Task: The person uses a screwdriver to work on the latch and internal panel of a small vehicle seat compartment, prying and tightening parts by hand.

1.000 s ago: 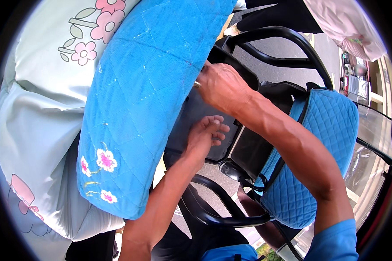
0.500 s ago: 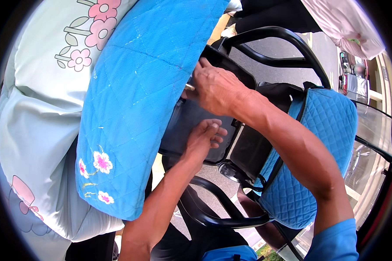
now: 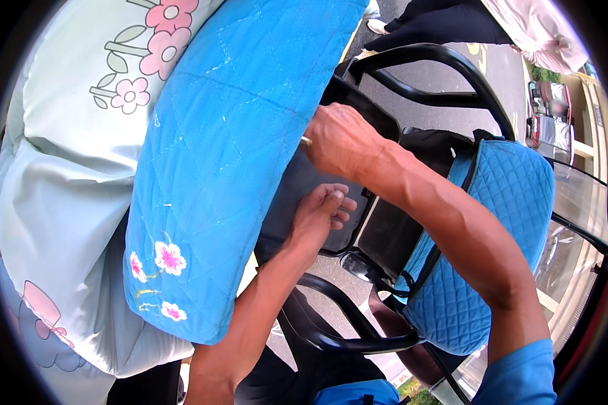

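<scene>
My right hand reaches over a dark open compartment, its knuckles up and its fingertips hidden beneath the edge of a blue quilted pad with embroidered flowers. A small pale, shiny piece shows by its fingers; I cannot make out what it is. Below it, my left hand hovers at the compartment's near side, palm turned partly up, its fingers loosely bent and apart with nothing visible in them. The pad slants across the left forearm and covers part of it.
A pale padded cover with printed pink flowers bulges at the left. Black curved armrests flank a seat with a blue quilted backrest. Another person's dark trousers appear at the top, on a grey road. A parked vehicle stands far right.
The blue pad and pale cover have shifted slightly right in view. My right hand's fingers are now more hidden by the pad. The left hand has barely moved. The other person shows more.
</scene>
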Demonstrator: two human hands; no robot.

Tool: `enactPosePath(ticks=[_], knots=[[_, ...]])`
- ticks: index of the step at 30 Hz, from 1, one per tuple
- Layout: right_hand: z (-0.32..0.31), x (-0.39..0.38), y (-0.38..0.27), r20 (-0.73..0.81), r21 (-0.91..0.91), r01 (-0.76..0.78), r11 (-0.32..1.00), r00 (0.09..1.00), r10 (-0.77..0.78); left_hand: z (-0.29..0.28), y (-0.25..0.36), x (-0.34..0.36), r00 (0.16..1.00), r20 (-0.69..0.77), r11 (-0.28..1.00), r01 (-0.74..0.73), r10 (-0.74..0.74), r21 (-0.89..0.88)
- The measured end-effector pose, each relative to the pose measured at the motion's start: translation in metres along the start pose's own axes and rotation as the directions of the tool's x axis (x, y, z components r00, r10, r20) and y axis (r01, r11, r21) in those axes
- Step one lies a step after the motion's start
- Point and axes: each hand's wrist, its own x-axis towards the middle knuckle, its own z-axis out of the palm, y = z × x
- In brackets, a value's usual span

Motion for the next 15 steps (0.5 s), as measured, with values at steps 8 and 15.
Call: enactPosePath(ticks=[8, 15], knots=[[-0.003, 0.001, -0.002, 0.132, 0.363, -0.5, 0.786, 0.863, 0.488, 0.0, 0.001, -0.003, 1.0, 0.014, 0.999, 0.014, -0.015, 0.052], [-0.004, 0.003, 0.006, -0.051, -0.248, 0.193, 0.949, 0.976, -0.211, 0.002, 0.0, 0.001, 1.0, 0.017, 0.996, -0.011, 0.009, 0.089]])
